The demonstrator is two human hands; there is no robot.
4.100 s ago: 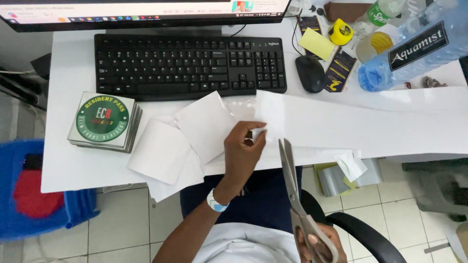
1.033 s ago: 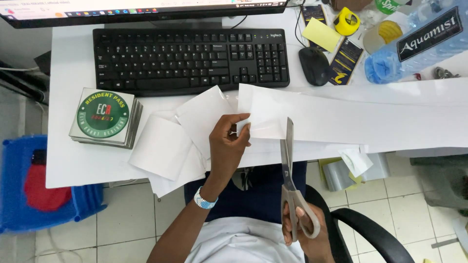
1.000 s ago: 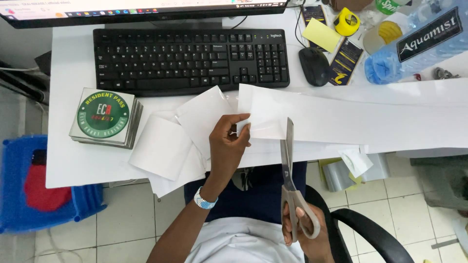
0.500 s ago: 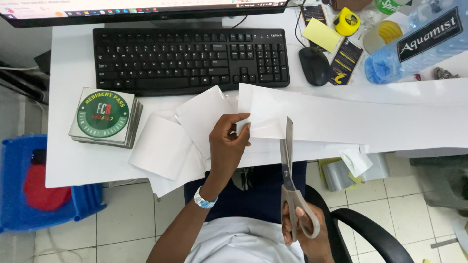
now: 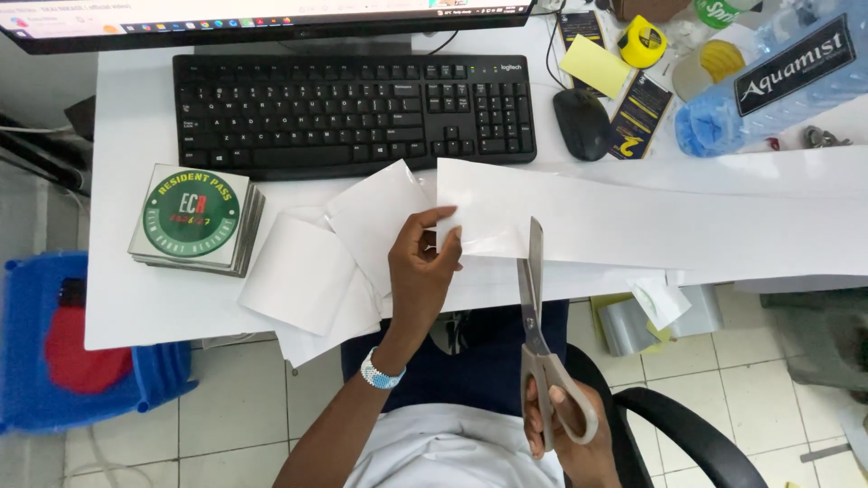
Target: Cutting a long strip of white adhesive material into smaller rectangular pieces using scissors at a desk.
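Observation:
My left hand [image 5: 421,271] pinches the left end of a long white paper strip [image 5: 651,221] that runs to the right across the white desk [image 5: 127,298]. My right hand [image 5: 570,434] grips the handles of grey scissors [image 5: 535,325], held upright below the desk edge. The blades point up at the strip's lower edge, just right of my left fingers. Several cut white paper squares [image 5: 307,271] lie to the left of my left hand.
A black keyboard [image 5: 353,108] and black mouse [image 5: 580,123] sit at the back. A stack of square cards with a green round badge [image 5: 192,217] lies left. A blue water bottle [image 5: 768,81], yellow notes and a tape measure are at back right. A blue bin [image 5: 81,343] stands below left.
Since four seconds ago the scissors have swung from tilted to upright against the strip's lower edge. Over the last second nothing has visibly moved.

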